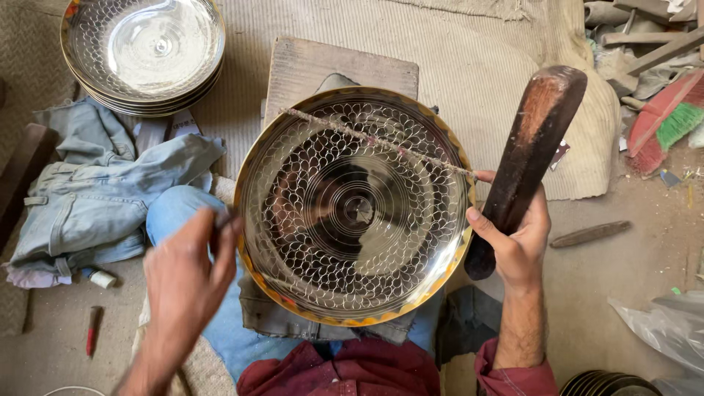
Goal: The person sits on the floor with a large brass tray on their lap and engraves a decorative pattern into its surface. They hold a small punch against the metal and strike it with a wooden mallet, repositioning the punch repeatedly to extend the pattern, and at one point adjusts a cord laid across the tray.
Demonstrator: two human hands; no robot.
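Note:
A large shiny metal plate (352,213) with an engraved scale pattern and a gold rim lies over my lap and a wooden block (323,66). A thin rod (381,141) crosses the plate's upper part, running to my right fingers. My right hand (517,235) grips a dark wooden mallet (532,150) at the plate's right rim, its head pointing up. My left hand (187,271) sits at the plate's left rim, fingers pinched on a small thin tool that is mostly hidden.
A stack of similar engraved plates (143,51) sits at the top left. Folded denim cloth (95,198) lies left of my knee. A red-handled tool (92,330) lies on the floor. Wood scraps and a brush (660,125) are at the right; more plates (605,383) at bottom right.

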